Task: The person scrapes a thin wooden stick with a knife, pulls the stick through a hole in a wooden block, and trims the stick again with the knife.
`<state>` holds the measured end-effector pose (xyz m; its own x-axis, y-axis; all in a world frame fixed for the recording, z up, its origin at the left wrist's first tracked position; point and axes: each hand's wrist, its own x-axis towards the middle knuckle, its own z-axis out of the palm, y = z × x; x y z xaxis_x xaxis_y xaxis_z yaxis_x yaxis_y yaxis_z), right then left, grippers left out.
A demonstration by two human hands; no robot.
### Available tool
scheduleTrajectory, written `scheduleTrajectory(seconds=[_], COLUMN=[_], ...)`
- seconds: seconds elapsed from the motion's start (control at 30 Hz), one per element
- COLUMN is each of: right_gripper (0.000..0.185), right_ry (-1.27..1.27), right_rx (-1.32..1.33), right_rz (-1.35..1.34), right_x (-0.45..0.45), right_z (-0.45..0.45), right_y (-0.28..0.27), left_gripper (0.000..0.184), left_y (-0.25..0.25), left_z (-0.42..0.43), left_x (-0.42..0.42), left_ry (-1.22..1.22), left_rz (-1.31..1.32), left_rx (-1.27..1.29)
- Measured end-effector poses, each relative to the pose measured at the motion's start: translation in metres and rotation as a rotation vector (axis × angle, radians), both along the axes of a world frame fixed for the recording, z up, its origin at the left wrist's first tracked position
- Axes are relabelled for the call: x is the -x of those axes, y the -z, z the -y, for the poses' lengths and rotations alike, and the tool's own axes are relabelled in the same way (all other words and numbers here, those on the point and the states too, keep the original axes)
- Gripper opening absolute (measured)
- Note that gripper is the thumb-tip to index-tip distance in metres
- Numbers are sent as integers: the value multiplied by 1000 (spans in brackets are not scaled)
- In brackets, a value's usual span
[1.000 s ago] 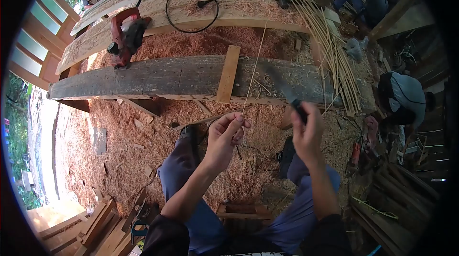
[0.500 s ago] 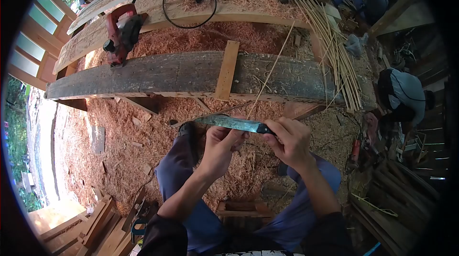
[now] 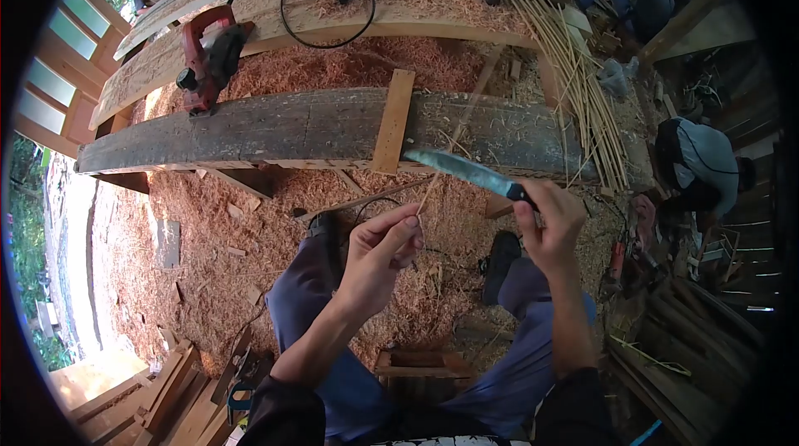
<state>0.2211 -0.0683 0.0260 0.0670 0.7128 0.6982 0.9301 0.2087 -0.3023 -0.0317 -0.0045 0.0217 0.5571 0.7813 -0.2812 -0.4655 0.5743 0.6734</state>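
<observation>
My right hand [image 3: 553, 225] is closed round the black handle of a knife [image 3: 466, 171]. Its long blade points up and left, over the near edge of the dark plank [image 3: 275, 126]. Lower and to the left, my left hand [image 3: 381, 255] pinches the near end of a thin wooden strip [image 3: 456, 131]. The strip slants up and right across the plank and is blurred along its far part. The blade lies close to the strip; I cannot tell whether they touch.
A red electric planer [image 3: 208, 63] rests across the boards at left, its black cord [image 3: 370, 17] looped behind. Several thin strips [image 3: 583, 88] lie piled at right. A short wooden batten [image 3: 394, 123] crosses the plank. Shavings [image 3: 216, 238] cover the ground. People sit or bend at right [image 3: 703, 163].
My right hand has moved the knife right and upward, off the near end of the strip. The strip has swung slightly and blurs. My left hand stays almost in place.
</observation>
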Motion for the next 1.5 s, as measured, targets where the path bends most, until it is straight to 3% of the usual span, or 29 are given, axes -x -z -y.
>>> scheduleTrajectory(seconds=[0.23, 0.37, 0.43, 0.53, 0.67, 0.73, 0.87, 1.03, 1.2, 1.27, 1.5], right_gripper=[28, 33, 40, 44, 41, 40, 37, 37, 38, 35, 32], right_ry=[-222, -223, -109, -48, -181, -254, -224, -88, -218, -267, -201], right_rx=[140, 118, 108, -8, 41, 120, 144, -49, 57, 121, 82], right_rz=[-30, 12, -57, -49, -6, 5, 60, -47, 16, -23, 57], right_x=[44, 34, 17, 3, 36, 42, 26, -2, 33, 37, 16], right_z=[9, 8, 7, 2, 8, 10, 10, 3, 10, 10, 11], right_y=[5, 7, 17, -8, 9, 1, -1, -6, 6, -1, 0], left_gripper=[27, 26, 25, 26, 25, 25, 25, 24, 27, 24, 20], left_y=[9, 8, 5, 4, 11, 5, 10, 3, 9, -2, -1], left_z=[8, 7, 5, 4, 8, 15, 8, 6, 13, 17, 7], left_x=[1, 4, 6, 10, 9, 3, 5, 7, 4, -1, 2], left_ry=[92, 101, 108, 109, 171, 88, 150, 120, 219, 106, 119], left_rz=[61, 55, 58, 62, 99, -14, 93, 105, 120, -10, -64], left_rx=[-98, -89, -98, -82, -109, -84, -129, -110, -89, -95, -189])
